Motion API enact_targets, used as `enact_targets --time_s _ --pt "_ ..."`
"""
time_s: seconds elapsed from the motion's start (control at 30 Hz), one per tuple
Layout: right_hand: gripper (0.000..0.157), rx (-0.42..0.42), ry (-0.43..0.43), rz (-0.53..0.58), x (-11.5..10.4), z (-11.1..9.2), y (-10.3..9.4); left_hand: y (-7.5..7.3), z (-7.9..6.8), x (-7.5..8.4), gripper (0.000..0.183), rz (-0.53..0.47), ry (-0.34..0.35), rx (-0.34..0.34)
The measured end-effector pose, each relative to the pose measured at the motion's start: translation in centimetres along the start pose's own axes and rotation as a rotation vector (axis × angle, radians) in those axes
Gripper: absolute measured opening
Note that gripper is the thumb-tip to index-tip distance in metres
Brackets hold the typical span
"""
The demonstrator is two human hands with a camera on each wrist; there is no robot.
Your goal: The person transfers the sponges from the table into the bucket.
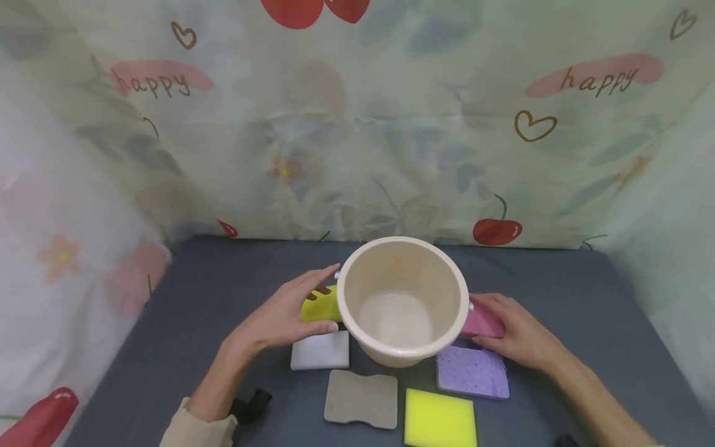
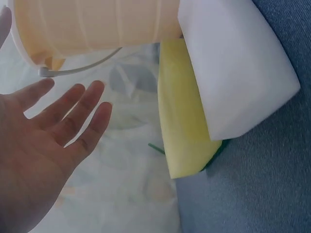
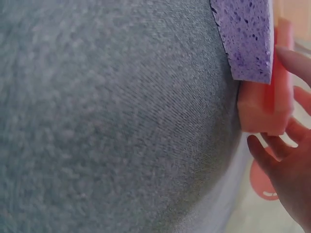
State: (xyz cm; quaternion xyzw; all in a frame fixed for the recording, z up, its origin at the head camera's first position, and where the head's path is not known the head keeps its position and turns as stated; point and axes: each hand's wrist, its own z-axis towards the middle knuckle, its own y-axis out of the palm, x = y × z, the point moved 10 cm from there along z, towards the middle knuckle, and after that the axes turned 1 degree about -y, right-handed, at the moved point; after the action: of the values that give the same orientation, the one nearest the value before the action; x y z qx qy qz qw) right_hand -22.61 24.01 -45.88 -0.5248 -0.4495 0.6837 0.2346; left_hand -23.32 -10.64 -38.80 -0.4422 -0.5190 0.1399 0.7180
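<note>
"Starting at the fingers, what can be made out?"

"Those of the left hand (image 1: 282, 315) are spread wide and nothing is held by them; the bucket (image 1: 402, 273) is just beside their tips, near the root of its handle (image 2: 80, 71). Those of the right hand (image 1: 522, 332) are loosely bent about the pink sponge (image 1: 483, 321); whether it is gripped cannot be told."

"How might things be spoiled there?"

"If the right hand were raised carelessly, the bucket might be knocked by a knuckle and tipped. If the pink sponge were pinched too near its end, it might be twisted loose."

"And just beyond the fingers?"

"The purple sponge (image 1: 472, 372) is laid close in front of the pink one, so it could be dragged along. On the left, the yellow-green sponge (image 1: 321, 309) is partly hidden by the bucket, and the white sponge (image 1: 319, 351) could be shoved by a lowered thumb."

"Farther out?"

"The bucket is stood upright on the tabletop (image 1: 570, 292), with nothing seen inside. The grey-brown sponge (image 1: 360, 399) and bright yellow sponge (image 1: 440, 419) are set nearest the wearer, where they could be brushed by a forearm drawn back too low."
</note>
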Motion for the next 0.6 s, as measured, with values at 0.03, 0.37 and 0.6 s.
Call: enact_targets --time_s 0.03,0.37,0.6 --pt "0.076 0.003 0.0 -0.006 0.0 0.0 0.0 0.0 0.1 0.1 0.087 -0.007 0.007 0.0" --pt "0.077 0.0 0.053 -0.011 0.4 -0.2 -0.8 0.5 0.8 0.7 0.08 -0.063 0.072 0.0" --pt "0.077 -0.001 0.011 -0.059 -0.3 -0.3 -2.4 0.3 1.2 1.8 0.084 -0.177 0.087 0.027"
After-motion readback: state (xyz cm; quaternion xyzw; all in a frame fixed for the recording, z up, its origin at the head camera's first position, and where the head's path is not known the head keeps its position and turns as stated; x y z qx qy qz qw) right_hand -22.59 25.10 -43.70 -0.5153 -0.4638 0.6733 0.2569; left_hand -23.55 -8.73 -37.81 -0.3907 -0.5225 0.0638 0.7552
